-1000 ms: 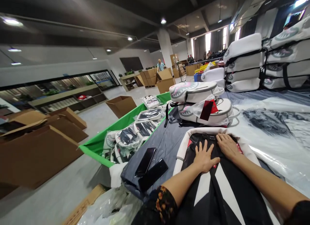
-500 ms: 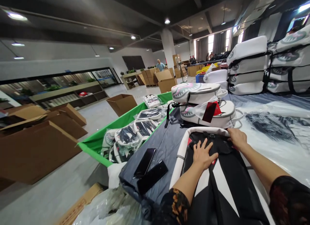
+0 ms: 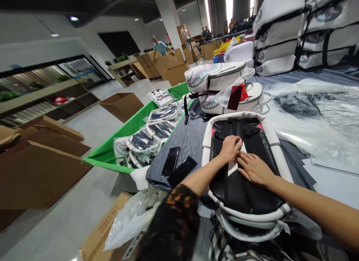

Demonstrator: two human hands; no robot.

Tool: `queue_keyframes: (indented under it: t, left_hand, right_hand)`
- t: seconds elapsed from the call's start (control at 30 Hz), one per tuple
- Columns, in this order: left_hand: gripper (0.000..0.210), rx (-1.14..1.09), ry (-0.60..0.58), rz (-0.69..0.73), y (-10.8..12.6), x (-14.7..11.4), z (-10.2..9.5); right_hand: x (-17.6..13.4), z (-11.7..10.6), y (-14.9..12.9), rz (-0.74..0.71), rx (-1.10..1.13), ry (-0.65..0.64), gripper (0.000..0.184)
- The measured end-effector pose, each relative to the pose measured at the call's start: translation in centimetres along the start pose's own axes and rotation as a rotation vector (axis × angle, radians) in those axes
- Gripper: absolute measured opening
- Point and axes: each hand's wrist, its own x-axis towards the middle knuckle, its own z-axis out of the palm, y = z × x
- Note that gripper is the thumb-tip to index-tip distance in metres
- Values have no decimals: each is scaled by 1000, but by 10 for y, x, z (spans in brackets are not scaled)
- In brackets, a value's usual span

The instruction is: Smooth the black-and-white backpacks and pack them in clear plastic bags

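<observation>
A black backpack (image 3: 217, 167) with white piping lies flat in front of me, its strap side up and its carry handle towards me. My left hand (image 3: 231, 148) is closed at the middle of this panel, its fingertips curled beside a white patch; whatever they pinch is hidden. Against it, my right hand (image 3: 255, 170) lies flat with fingers stretched out over the panel. Behind the backpack, two white shark-face backpacks (image 3: 221, 75) are stacked, a dark red tag (image 3: 235, 97) hanging from them.
Two phones (image 3: 182, 170) lie at the left on the grey table cover (image 3: 186, 139). A green bin (image 3: 108, 152) holds several bagged backpacks. Clear plastic bags (image 3: 322, 115) spread at the right, below tall backpack stacks (image 3: 280, 29). Cardboard boxes (image 3: 47, 175) stand left; a person (image 3: 159, 47) works farther back.
The backpack now shows whole, handle end nearest me. My right hand has moved from its top corner to the middle; my left hand has gone from spread to curled. The view has tilted down.
</observation>
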Motion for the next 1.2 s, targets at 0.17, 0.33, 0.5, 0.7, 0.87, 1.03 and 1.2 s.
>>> queue_keyframes:
  t: [0.17,0.33,0.5,0.7,0.87,1.03,1.2]
  left_hand:
    - [29,77,-390,797,1,-76,1]
    - [20,301,-367,701,-7,-83,31]
    - [56,325,-93,379,-4,-93,50]
    - [72,294,-228,485,-20,-84,34]
    - [71,312,-167,484,-18,-104,39]
    - [57,213,-70,484,-2,-142,50]
    - [45,116,-170,383,27,-94,10]
  right_hand:
    - [10,13,9,18,43,-2,39]
    - [15,0,18,173,102,99,47]
    - [-2,-47,-1,-111,270,59,31]
    - [-6,-26,-25,-600,302,-238,20]
    - [-16,-17,-47,-597,163,-173,11]
    - [-18,-30,-19,-143,-11,84,20]
    - [-10,-14,48,272,-114,133,49]
